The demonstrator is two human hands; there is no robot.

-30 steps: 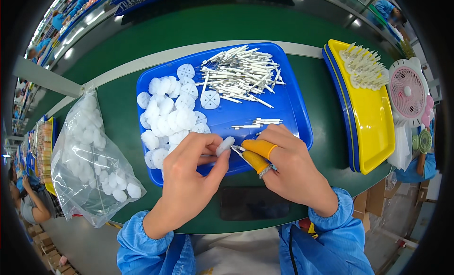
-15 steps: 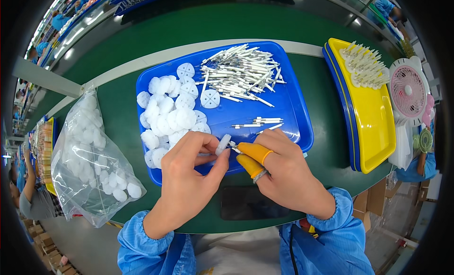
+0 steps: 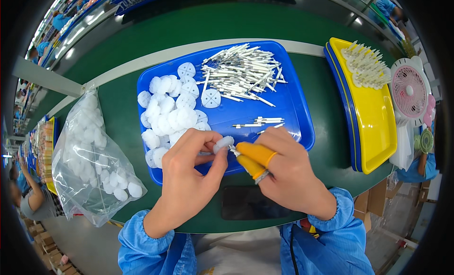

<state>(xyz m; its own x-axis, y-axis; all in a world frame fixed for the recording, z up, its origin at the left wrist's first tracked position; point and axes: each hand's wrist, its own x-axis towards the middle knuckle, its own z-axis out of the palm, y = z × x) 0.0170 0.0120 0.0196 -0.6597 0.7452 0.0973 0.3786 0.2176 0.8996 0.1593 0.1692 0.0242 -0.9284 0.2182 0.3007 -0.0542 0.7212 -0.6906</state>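
Observation:
My left hand pinches a frosted white plastic disc between thumb and fingers, its edge raised over the near side of the blue tray. From the right, my right hand, with yellow finger covers on thumb and forefinger, closes on a small metal piece that meets the disc. Most of this piece is hidden between the fingertips. Left in the tray lies a heap of similar discs, some showing slots and holes. Behind are piled white sticks with metal pins; several more sticks lie apart nearer my right hand.
A clear bag of discs stands at left. On the right are stacked yellow and blue trays, the top one bearing discs with upright sticks. Beyond sits a pink-and-white fan. A dark phone-like slab lies near the table edge.
The disc in my left hand has turned to show more of its face. My right fingertips have tilted slightly and moved a little; both hands stay close together.

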